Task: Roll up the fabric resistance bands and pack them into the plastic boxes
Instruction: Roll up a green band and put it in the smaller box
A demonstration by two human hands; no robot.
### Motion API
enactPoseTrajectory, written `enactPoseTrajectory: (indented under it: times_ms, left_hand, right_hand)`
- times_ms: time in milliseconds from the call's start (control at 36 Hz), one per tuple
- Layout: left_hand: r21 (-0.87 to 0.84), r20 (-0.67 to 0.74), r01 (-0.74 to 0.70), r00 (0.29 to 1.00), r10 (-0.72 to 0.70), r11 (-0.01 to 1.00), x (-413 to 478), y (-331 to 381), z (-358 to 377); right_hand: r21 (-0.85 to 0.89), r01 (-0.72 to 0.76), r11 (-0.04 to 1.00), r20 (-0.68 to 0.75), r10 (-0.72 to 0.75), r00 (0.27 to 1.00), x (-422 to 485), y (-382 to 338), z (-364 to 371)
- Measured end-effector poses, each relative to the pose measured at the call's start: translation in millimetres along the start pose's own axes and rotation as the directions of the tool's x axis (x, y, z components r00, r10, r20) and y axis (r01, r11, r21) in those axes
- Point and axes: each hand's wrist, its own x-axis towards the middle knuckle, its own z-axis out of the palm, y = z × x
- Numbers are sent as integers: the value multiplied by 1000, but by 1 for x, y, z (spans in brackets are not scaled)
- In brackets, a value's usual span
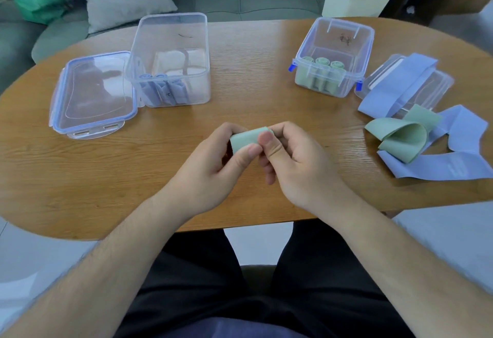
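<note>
Left hand (213, 167) & right hand (290, 161) both pinch a rolled green band (244, 139) above the worktop (253, 92), midway btwn two clear boxes, left box (170, 60), right box (333, 54)

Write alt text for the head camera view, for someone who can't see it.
The left hand and right hand hold a rolled green band over a wooden table. Behind, one clear box holds blue rolls, a second box green rolls; loose bands lie at right.
</note>
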Motion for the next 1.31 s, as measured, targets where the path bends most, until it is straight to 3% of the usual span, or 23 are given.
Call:
enactPoseTrajectory:
  times_ms: [111,278,528,750,1000,1167,1306]
  left_hand:
    - [-96,-56,32,998,-38,995,-3,4,9]
    - [-87,-71,8,997,-14,996,-2,11,9]
    - [-237,11,111,994,-112,965,0,8,4]
    - [-129,-31,-5,1000,1,992,0,11,5]
    - [-132,-83,-60,995,49,989,22,19,35]
    - [-156,-56,-97,994,89,983,67,29,67]
    - [-120,-37,-97,995,94,988,107,30,94]
  right_hand:
    - [121,-26,992,-8,27,1000,-1,0,3]
    - [-15,76,997,-81,-77,994,-7,2,9]
    - [-85,57,995,-84,-64,994,-2,-4,2]
    - [-125,73,989,-72,-83,994,-4,-8,-4]
    - [131,-131,983,-14,134,991,9,-25,-55]
    - [144,-195,970,-75,207,975,26,-25,-105]
    - [-124,-173,977,-150,154,977,52,-30,-148]
